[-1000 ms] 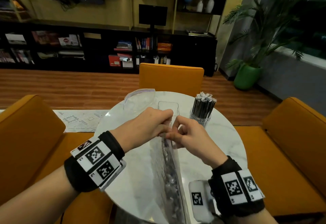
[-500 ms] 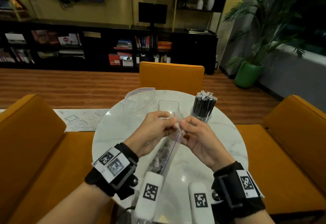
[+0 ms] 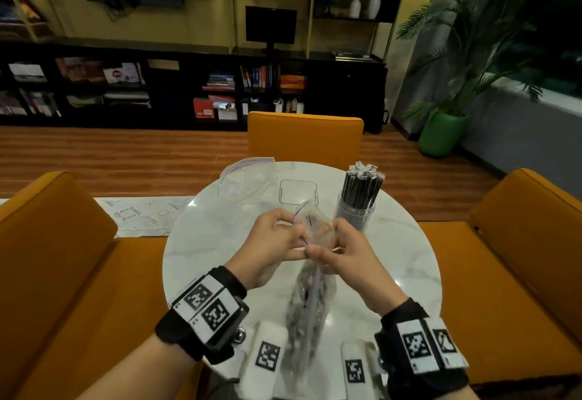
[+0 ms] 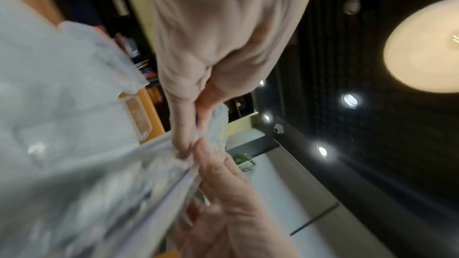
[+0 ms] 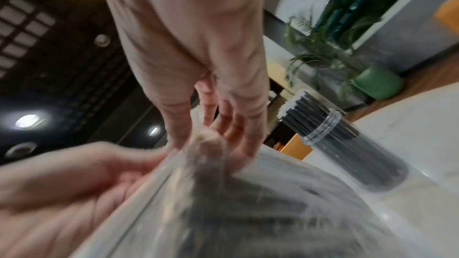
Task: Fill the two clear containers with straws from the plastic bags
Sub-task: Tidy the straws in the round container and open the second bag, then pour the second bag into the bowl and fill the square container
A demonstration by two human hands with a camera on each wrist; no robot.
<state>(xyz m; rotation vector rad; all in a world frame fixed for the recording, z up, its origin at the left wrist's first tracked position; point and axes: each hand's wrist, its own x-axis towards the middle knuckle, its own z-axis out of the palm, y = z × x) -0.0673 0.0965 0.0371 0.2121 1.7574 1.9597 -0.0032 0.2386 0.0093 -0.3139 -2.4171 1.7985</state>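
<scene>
A clear zip bag [image 3: 307, 308] packed with dark wrapped straws hangs over the round marble table [image 3: 406, 261]. My left hand [image 3: 277, 239] and right hand [image 3: 338, 247] each pinch one lip of its top, and the mouth is parted between them. The wrist views show the same grip: the bag [image 4: 104, 193] and left hand [image 4: 188, 125], the bag [image 5: 236, 213] and right hand [image 5: 218, 125]. Behind the hands stands an empty clear container [image 3: 298, 191]. To its right a round clear container [image 3: 357, 210] [image 5: 347, 150] stands full of dark straws.
An empty zip bag [image 3: 245, 176] lies at the table's far left. Orange chairs ring the table: one [image 3: 305, 138] at the far side, one [image 3: 53, 242] at the left, one [image 3: 529, 236] at the right. A potted plant [image 3: 441, 135] stands by the right wall.
Both hands have pulled back towards me and lifted the bag's top. Its mouth, pinched flat a second ago, now gapes between the two hands.
</scene>
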